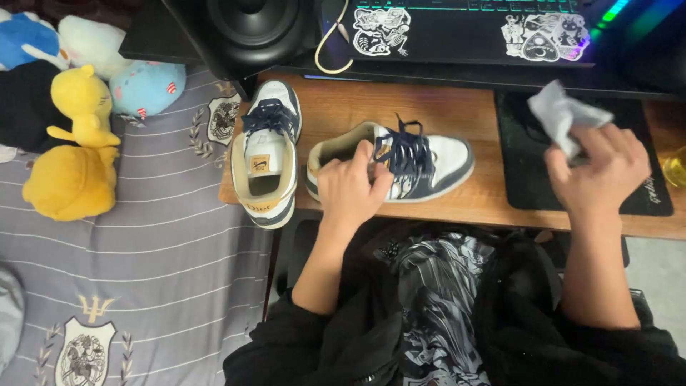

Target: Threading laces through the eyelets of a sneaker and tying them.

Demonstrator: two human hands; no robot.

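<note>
Two white and navy sneakers lie on a wooden desk (471, 107). One sneaker (429, 161) lies on its side with its toe pointing right; my left hand (350, 189) grips it at the collar and tongue. The other sneaker (266, 154) stands upright at the desk's left edge, toe pointing away, untouched. My right hand (600, 171) hovers over a black mouse pad (529, 179) and holds a crumpled white wipe (564, 114) between its fingers.
A black speaker (250, 28) and a keyboard (464, 6) with lit keys and stickers sit at the desk's back. Several plush toys (78, 143) lie on a grey striped bedsheet (164, 271) to the left. A yellowish glass (675, 168) stands at the right edge.
</note>
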